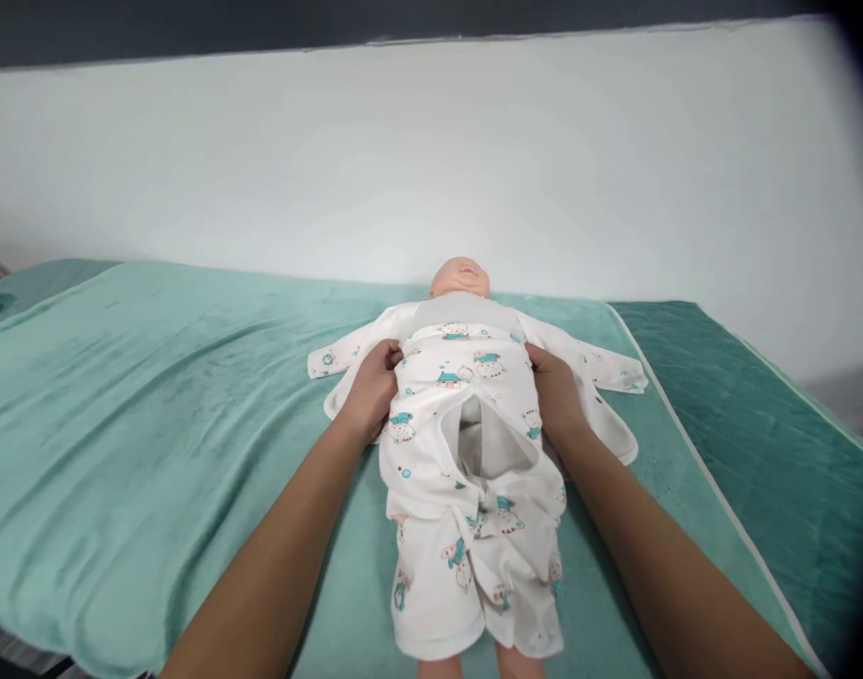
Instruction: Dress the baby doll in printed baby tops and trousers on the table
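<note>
A baby doll (460,277) lies on its back with its head toward the wall and its feet toward me. It wears white printed baby pants (435,594) with an opening at the crotch, pulled high over its torso. A white printed baby shirt (346,351) spreads out beneath, both sleeves stretched sideways. My left hand (375,385) pinches the pants' waist at the left side. On the other side, my right hand (555,391) grips the waist edge, its fingertips partly hidden by the cloth. The doll's lower legs (439,668) show below the cuffs.
A light green blanket (155,405) with soft wrinkles covers the surface under the doll. Darker green quilted cloth (763,405) lies along the right. Behind the doll's head rises a white wall (261,170).
</note>
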A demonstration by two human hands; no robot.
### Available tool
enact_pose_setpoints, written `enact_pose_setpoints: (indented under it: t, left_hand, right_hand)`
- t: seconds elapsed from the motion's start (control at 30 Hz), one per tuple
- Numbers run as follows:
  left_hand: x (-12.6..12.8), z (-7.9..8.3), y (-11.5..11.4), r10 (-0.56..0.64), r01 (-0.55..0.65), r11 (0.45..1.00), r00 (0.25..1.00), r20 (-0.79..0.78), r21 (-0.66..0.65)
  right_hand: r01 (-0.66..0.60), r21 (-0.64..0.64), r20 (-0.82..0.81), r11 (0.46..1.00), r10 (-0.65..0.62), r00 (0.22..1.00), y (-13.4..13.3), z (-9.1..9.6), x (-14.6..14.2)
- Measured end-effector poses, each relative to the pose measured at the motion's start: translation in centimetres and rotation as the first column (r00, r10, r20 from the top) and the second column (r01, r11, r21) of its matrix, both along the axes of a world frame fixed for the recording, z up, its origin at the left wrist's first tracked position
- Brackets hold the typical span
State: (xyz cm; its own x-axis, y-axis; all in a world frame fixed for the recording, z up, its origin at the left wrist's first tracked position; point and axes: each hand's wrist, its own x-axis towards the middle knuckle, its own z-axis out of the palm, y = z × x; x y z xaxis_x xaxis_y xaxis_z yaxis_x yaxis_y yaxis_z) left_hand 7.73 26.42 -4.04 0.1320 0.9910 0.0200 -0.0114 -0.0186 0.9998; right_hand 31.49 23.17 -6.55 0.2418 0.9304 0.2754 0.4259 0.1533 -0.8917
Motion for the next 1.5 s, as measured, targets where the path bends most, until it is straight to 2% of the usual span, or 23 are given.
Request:
enact_pose_setpoints:
  t: [0.1,0.2,0.3,0.53,0.63,0.77,0.87,0.97,1.1,1.23,1.3,1.4,1.5]
  left_hand:
    - [-0.1,0.0,0.1,0.075,-0.074,0.997,0.996,-0.051,0.016]
    - [-0.2,0.0,0.1,0.184,-0.175,0.980,0.978,-0.095,0.092]
    - [-0.1,0.3,-0.2,0.262,-0.231,0.950,0.956,-0.132,0.213]
    - [0.1,1.0,-0.5,0.194,-0.093,0.891,0.962,-0.190,0.444]
    - [-0.1,1.1,-0.3,0.140,-0.011,0.879,0.962,-0.236,0.477]
    - [-0.2,1.2,0.0,0.098,0.057,0.859,0.957,-0.272,0.509]
    - [-0.3,1.2,0.2,0.055,0.106,0.842,0.959,-0.279,0.528]
    - [-0.4,1.5,0.2,0.045,0.156,0.827,0.940,-0.339,0.540]
    - [-0.6,1.9,0.0,0.064,0.201,0.810,0.904,-0.423,0.550]
    - [-0.4,1.9,0.0,0.063,0.218,0.786,0.902,-0.426,0.578]
    - [-0.2,1.7,0.1,0.036,0.208,0.806,0.917,-0.398,0.554]
    - [0.1,1.4,0.3,-0.001,0.189,0.863,0.928,-0.373,0.468]
    - [0.2,1.3,0.9,0.002,0.168,0.896,0.924,-0.382,0.411]
  right_hand:
    - [0.034,0.035,0.143,0.999,-0.039,0.989,-0.3,0.4,0.0]
    - [0.079,0.042,0.269,0.996,-0.087,0.959,-0.5,0.7,0.1]
    - [0.122,0.016,0.255,0.992,-0.122,0.959,-0.4,0.7,0.1]
    - [0.057,0.006,-0.055,0.998,-0.056,0.997,0.5,-0.4,0.4]
    - [0.076,0.020,-0.092,0.997,-0.074,0.993,0.5,-0.3,0.4]
    - [0.151,0.148,-0.111,0.978,-0.135,0.985,-0.2,0.9,-0.1]
    - [0.028,0.195,-0.089,0.980,-0.011,0.996,-0.6,1.9,-0.3]
    - [-0.094,0.175,-0.066,0.980,0.107,0.992,-0.5,2.3,0.1]
    - [-0.189,0.211,-0.025,0.959,0.199,0.980,-0.3,2.3,0.6]
    - [-0.268,0.226,0.011,0.936,0.273,0.962,-0.2,2.7,0.8]
    - [-0.303,0.180,0.019,0.936,0.304,0.952,-0.1,2.9,0.8]
    - [-0.343,0.110,0.061,0.933,0.339,0.939,0.2,3.1,0.9]
    - [-0.374,0.102,0.103,0.922,0.364,0.926,0.5,3.2,0.8]
